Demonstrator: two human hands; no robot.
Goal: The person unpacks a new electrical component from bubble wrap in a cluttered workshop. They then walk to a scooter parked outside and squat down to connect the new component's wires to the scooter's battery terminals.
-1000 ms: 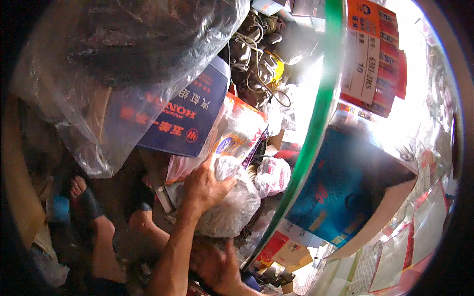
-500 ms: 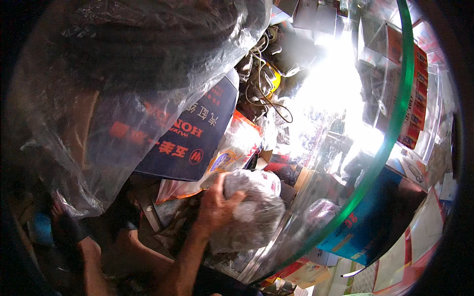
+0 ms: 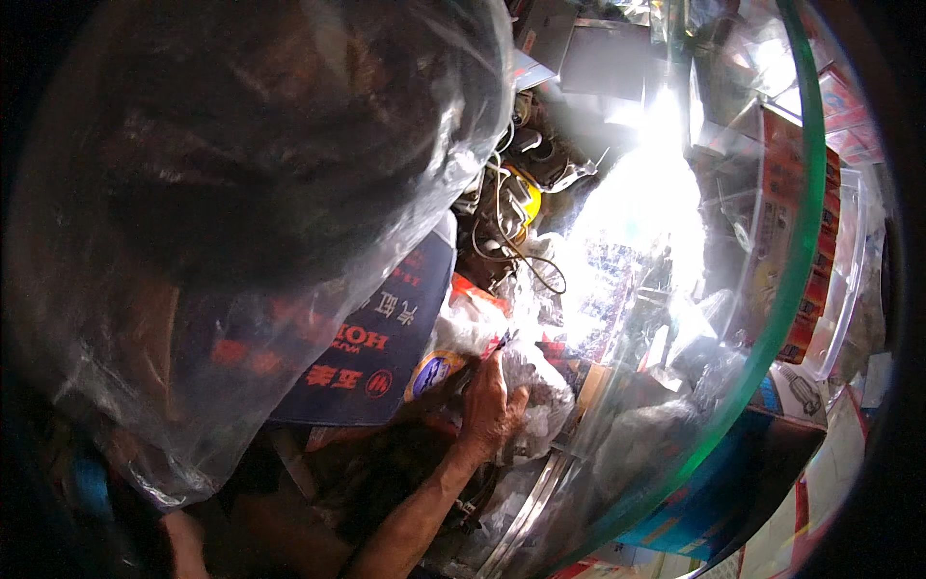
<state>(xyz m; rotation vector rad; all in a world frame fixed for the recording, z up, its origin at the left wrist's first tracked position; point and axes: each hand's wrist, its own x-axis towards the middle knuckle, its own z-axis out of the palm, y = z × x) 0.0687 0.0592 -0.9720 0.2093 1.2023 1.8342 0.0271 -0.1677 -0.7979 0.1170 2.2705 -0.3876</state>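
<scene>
We had our left hand (image 3: 492,410) right of the dark blue cardboard box with red print (image 3: 395,333), touching a crumpled, translucent whitish plastic bag (image 3: 545,398), which lay to the right of that box too. We saw our thumb spread from our forefinger; our other fingers were partly hidden, and we could not tell whether they gripped the bag. A white-and-orange plastic packet (image 3: 461,328) lay just beside the box's right edge. A large clear plastic sack (image 3: 289,145) covered the box's left part. Farther right of the box stood a green-edged glass panel (image 3: 812,193).
</scene>
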